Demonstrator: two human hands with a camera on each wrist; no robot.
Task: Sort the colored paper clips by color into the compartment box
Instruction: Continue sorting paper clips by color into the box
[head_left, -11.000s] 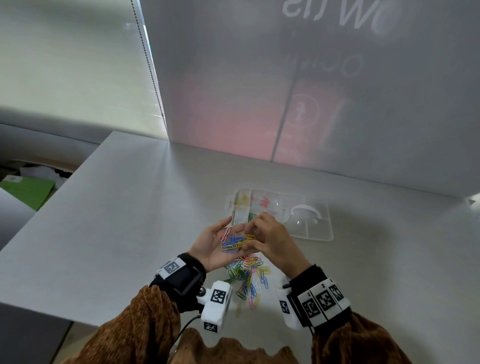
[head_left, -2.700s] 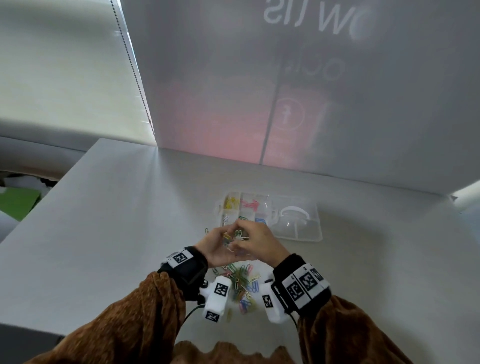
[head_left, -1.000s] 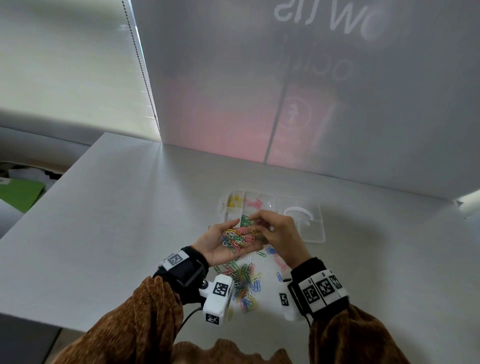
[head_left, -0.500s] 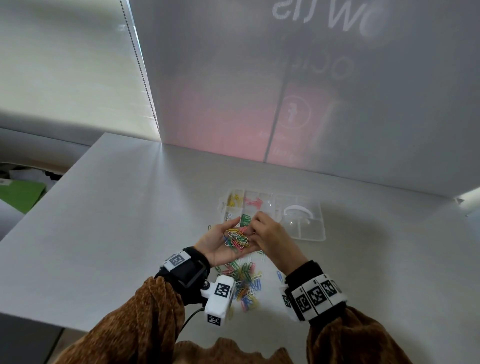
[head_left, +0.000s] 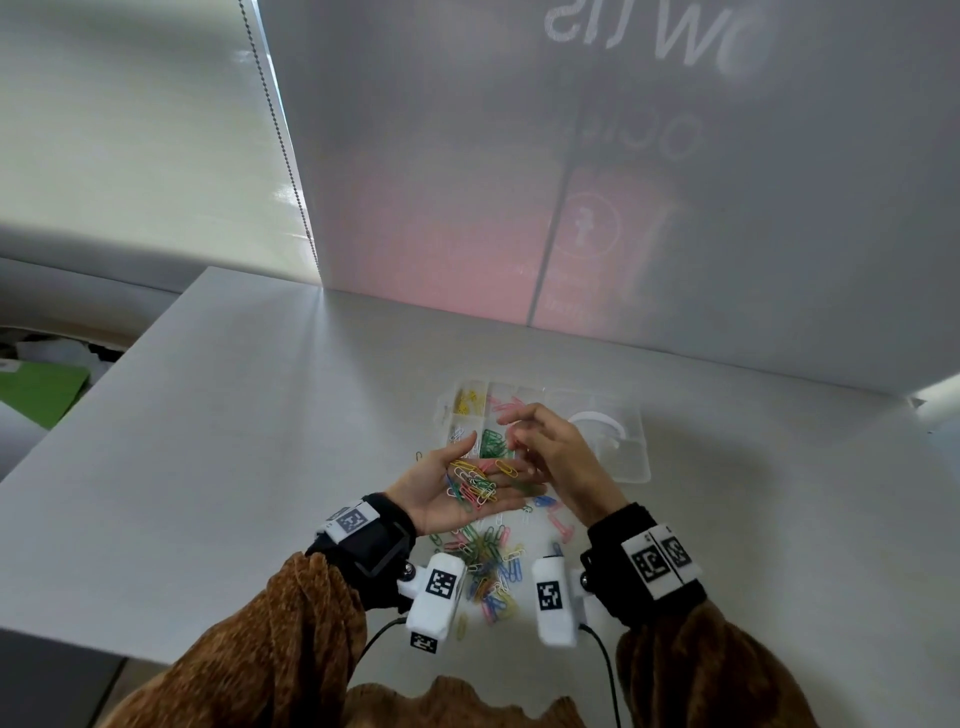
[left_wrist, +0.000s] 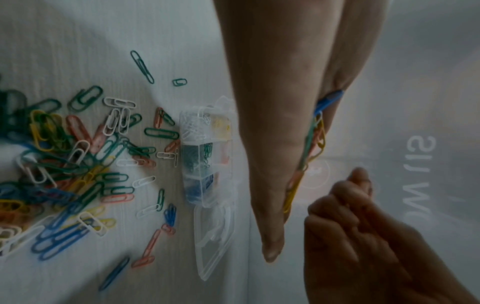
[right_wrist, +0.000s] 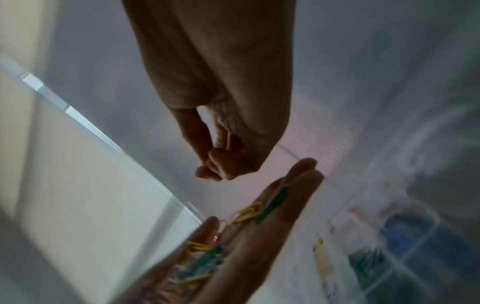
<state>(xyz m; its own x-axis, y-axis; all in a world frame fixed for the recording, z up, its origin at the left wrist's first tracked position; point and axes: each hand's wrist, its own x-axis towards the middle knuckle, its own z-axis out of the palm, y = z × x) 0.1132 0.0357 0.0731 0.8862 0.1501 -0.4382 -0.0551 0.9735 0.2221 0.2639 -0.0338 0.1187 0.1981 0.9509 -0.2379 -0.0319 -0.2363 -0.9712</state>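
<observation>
My left hand (head_left: 496, 470) lies palm up with straight fingers, carrying a heap of mixed paper clips (head_left: 470, 483); the right wrist view shows yellow and green ones (right_wrist: 259, 209) on its fingers. My right hand (head_left: 514, 423) hovers just beyond it, over the clear compartment box (head_left: 636, 467). Its thumb and fingers (right_wrist: 210, 164) pinch together on what looks like a pink clip. The box holds yellow (head_left: 467, 402), pink (head_left: 506, 402), white and green (head_left: 491, 441) clips in separate cells, and blue ones (left_wrist: 200, 185) show in the left wrist view.
A loose pile of mixed clips (head_left: 488, 561) lies on the white table between my wrists, with strays scattered up to the box (left_wrist: 161, 133). The box's open clear lid (head_left: 613, 441) lies to the right. A translucent wall stands behind the table.
My right hand has left the heap on my left palm and risen forward over the box's far cells. The left hand stays palm up with its clips.
</observation>
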